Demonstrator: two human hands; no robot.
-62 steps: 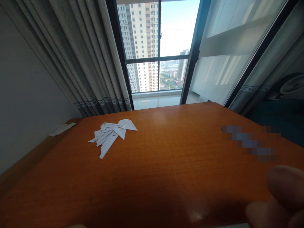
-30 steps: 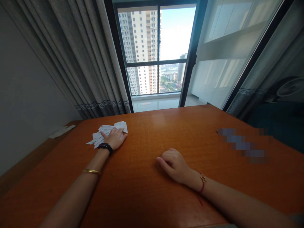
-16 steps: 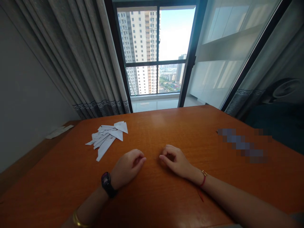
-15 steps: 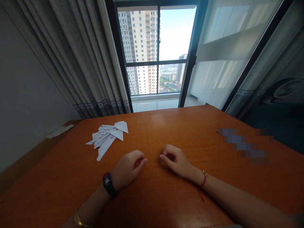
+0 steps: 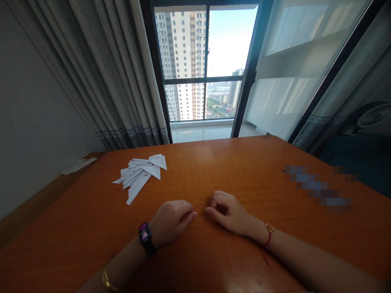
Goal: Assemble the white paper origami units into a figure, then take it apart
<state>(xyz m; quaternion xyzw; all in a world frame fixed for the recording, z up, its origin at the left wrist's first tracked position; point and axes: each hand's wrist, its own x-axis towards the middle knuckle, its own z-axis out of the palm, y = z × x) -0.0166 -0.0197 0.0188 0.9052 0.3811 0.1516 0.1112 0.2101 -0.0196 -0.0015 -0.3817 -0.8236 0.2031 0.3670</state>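
Observation:
My left hand (image 5: 171,221) rests on the wooden table (image 5: 195,171), its fingers curled in and the thumb lying close to the index finger; I see nothing in it. A short gap away, my right hand (image 5: 228,212) lies loosely curled on its side, and the hollow between thumb and fingers holds nothing. Beyond my left hand, to the left, is a pile of white folded paper pieces (image 5: 139,177), overlapping and pointed at the ends. Neither hand touches the paper.
A blurred-out item (image 5: 316,187) lies on the table's right side. Another pale paper strip (image 5: 78,166) sits on a ledge at far left. Grey curtains (image 5: 122,81) and a window stand behind the table, with a fan (image 5: 375,116) at the right.
My left hand has moved slightly right, nearer to my right hand. Both hands sit a little lower in view, which has shifted slightly. The paper pile is unchanged.

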